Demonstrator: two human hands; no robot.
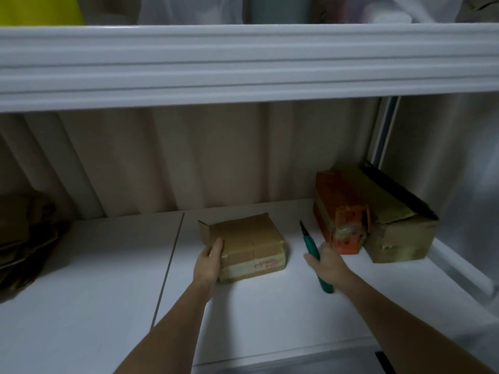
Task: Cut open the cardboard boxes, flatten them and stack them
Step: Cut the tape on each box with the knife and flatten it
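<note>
White shelf board (pixel 94 306) fills the near view, with two bare forearms reaching in over it. The left hand (pixel 209 261) grips the near left edge of a small brown cardboard box (pixel 249 245), thumb up on the side and fingers curled round it; the box sits flat on the shelf, taped, with one flap lifted at its far left corner. The right hand (pixel 328 261) is closed round a green-handled utility knife (pixel 314 256), blade pointing away, just right of that box and apart from it. Farther right, an orange box (pixel 341 214) lies touching a larger brown box (pixel 397 225) near the corner. At far left sits a dim heap of flattened cardboard (pixel 24 238). A corrugated beige wall (pixel 189 157) stands behind.
</note>
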